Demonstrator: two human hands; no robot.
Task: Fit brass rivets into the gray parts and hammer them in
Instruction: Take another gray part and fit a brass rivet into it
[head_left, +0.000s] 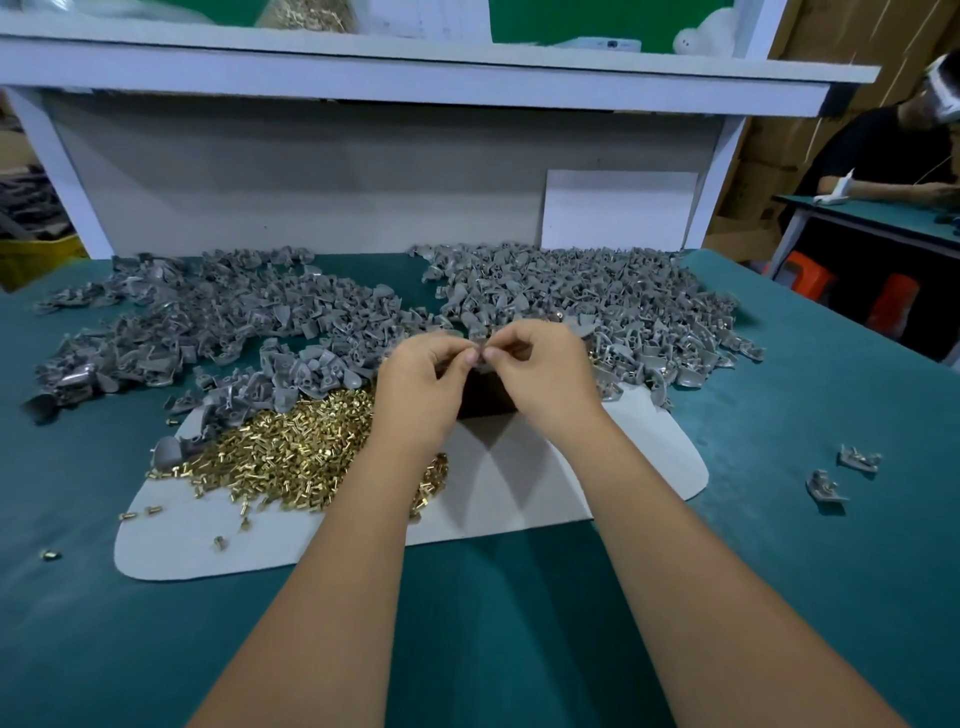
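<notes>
Rivets (291, 457) lie heaped near the bench's front-left; both hands, left (423, 382) and right (540, 374), pinch one gray part (480, 347); big piles remain.

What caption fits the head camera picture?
Both hands pinch a gray part above the brass rivets.

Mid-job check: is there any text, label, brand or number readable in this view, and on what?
None can be read.
White paper sheet on the upper shelf: faint marks, too blurred to read.
White card leaning on the back panel: blank.
Gray parts, brass rivets, white mat: no markings visible.
</notes>
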